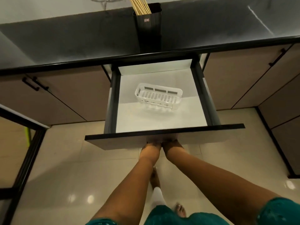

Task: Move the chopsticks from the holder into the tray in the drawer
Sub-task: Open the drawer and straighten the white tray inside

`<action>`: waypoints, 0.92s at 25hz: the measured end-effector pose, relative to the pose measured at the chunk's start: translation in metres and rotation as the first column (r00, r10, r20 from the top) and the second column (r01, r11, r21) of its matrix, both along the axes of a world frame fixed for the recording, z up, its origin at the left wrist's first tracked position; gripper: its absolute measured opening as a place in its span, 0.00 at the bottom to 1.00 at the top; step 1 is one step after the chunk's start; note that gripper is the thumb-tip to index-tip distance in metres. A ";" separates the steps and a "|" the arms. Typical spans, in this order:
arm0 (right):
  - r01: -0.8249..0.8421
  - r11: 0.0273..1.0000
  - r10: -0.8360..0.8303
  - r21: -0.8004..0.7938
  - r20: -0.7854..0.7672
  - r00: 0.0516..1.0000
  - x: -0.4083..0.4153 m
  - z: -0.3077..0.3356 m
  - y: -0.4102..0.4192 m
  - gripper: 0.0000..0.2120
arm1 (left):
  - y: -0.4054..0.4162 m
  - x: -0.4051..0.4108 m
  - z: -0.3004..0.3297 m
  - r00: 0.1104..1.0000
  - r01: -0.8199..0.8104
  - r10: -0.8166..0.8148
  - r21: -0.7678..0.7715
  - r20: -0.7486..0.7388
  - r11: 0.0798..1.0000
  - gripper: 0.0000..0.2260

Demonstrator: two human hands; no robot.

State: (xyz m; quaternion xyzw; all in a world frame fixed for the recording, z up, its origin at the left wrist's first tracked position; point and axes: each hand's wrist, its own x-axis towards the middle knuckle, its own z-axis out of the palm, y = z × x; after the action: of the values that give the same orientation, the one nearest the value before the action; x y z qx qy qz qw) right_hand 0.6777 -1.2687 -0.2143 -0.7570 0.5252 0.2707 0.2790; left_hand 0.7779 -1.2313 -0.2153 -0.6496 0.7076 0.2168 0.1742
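Observation:
A bundle of pale wooden chopsticks (140, 5) stands upright in a black holder (148, 25) near the back of the dark countertop. Below it a drawer (164, 135) is pulled out, and a white slotted tray (159, 96) lies inside on the drawer's white floor. My left hand (151, 151) and my right hand (172, 147) sit side by side under the middle of the drawer front. Their fingers curl up behind the panel and are hidden there, gripping the drawer's handle.
The black countertop edge (146, 58) runs across above the drawer. Brown cabinet doors with black handles (34, 84) flank it on both sides. Glossy beige floor tiles (68, 159) and my feet lie below. A dark-framed glass panel (24, 159) stands at the left.

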 end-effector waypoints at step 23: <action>0.676 0.736 -0.641 -0.022 0.299 0.707 -0.019 0.060 -0.224 0.45 | -0.206 0.123 0.059 0.543 -0.724 0.568 -0.002 -0.619 0.690 0.36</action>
State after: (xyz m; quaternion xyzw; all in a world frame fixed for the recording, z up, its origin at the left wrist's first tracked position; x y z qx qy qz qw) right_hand 0.6588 -1.4928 -0.1538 -0.5653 0.7338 0.0122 0.3765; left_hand 0.9011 -1.4369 -0.1565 -0.7849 0.4537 0.3562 -0.2263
